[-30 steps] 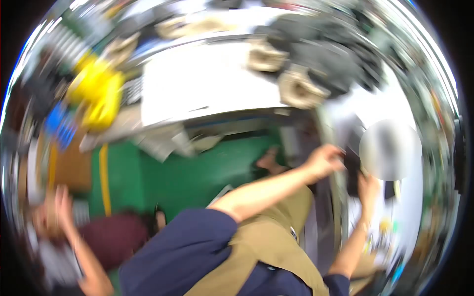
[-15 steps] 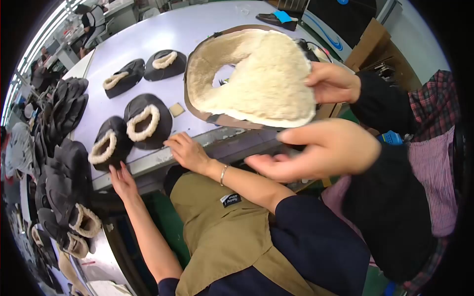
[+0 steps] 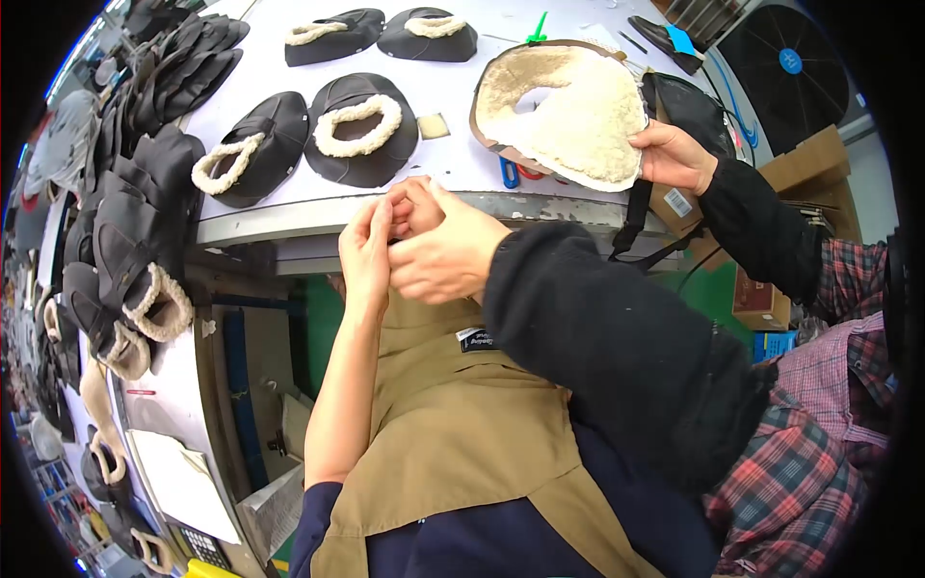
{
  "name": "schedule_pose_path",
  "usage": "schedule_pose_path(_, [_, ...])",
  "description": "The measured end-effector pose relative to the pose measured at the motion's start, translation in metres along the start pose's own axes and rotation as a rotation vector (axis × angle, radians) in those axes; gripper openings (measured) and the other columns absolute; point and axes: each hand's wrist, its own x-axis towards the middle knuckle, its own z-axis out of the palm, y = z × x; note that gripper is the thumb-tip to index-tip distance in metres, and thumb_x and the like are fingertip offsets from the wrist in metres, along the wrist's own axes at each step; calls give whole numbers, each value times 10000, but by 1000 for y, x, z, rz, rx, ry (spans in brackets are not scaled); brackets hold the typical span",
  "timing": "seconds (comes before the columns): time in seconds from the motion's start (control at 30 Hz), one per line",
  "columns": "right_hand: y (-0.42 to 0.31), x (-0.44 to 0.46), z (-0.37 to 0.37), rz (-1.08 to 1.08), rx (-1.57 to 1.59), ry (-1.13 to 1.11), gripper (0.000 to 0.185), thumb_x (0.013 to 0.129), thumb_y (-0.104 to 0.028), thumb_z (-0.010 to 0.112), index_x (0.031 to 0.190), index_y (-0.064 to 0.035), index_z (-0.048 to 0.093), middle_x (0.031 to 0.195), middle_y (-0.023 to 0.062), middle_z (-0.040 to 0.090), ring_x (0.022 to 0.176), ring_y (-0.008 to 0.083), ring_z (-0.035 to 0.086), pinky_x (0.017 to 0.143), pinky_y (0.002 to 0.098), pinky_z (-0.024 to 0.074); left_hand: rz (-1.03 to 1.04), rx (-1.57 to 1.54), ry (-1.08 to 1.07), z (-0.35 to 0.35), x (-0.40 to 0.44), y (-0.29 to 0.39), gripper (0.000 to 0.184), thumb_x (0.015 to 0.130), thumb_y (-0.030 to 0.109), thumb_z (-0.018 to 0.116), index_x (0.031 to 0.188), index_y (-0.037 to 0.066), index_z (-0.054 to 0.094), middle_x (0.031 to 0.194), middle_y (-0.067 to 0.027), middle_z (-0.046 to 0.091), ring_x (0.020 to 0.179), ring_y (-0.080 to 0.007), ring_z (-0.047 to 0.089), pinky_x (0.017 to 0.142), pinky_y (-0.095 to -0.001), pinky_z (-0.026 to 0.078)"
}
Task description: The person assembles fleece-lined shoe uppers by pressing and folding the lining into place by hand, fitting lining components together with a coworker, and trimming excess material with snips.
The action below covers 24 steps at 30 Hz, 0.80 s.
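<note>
Near the middle of the frame, left hand (image 3: 366,255) raised at the near edge of the desk (image 3: 438,173), with bent fingers turned in toward right hand (image 3: 414,205), the latter mostly hidden behind a co-worker's lower hand (image 3: 445,254). Fingers of both own hands bunched close, but no telling whether closed on anything: only a small dark patch at the meeting point, too covered to name. Nearest to these hands, a little above in the frame, a black shoe upper (image 3: 361,149) with a fleece collar, flat on the desk, beside a second upper (image 3: 270,159) on its left and a small pale square (image 3: 434,126) on its right. Right of centre, a fleece-lined piece (image 3: 597,125), gripped by the edge in the co-worker's upper hand (image 3: 674,156). Likeliest trouble, by judgement: loss of anything small among the crowded fingers, from a tug against a loose pinch. Possible too: a bump or snag from the black sleeve (image 3: 617,337), in the way of both sight and movement. Lesser risks: a nudge to the nearest upper from raised knuckles, and a fold in the fleece-lined piece from one-handed support.
</note>
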Motion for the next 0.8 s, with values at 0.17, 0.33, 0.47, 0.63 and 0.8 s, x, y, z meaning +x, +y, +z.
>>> schedule_pose_path(0.17, [-6,9,-11,29,-40,-116,198,826,-110,546,1010,-44,581,1006,81,579,1017,241,540,880,352,453,113,112,33,-4,9,-9,292,996,227,511,1116,-7,637,984,-82,672,876,-122,609,804,-258,486])
schedule_pose_path(0.33, [-35,39,-27,52,-141,-410,224,859,-138,540,1059,-42,572,1041,77,585,1054,226,541,923,350,443,112,-76,93,-12,15,-22,257,994,193,510,1066,-16,639,947,-83,673,836,-128,605,782,-246,485])
schedule_pose_path(0.47, [-73,63,-70,80,-194,-777,247,886,-161,536,1099,-40,564,1068,73,590,1084,214,542,957,348,434,50,-1,64,-17,15,-9,224,968,147,555,1089,-25,634,983,-98,675,853,-134,621,766,-262,509])
schedule_pose_path(0.63, [-62,70,-141,122,-186,-911,262,902,-170,533,1127,-37,555,1087,72,594,1099,202,546,969,342,433,169,-9,-307,51,2,40,200,865,123,689,1031,17,655,943,-84,680,827,-134,633,739,-278,521])
schedule_pose_path(0.8, [-46,25,-210,213,-239,-874,258,891,-147,533,1123,-34,544,1083,75,597,1080,195,555,935,330,444,790,577,-336,117,-11,45,379,754,232,745,1100,105,660,1063,-82,618,1085,-292,545,940,-380,453])
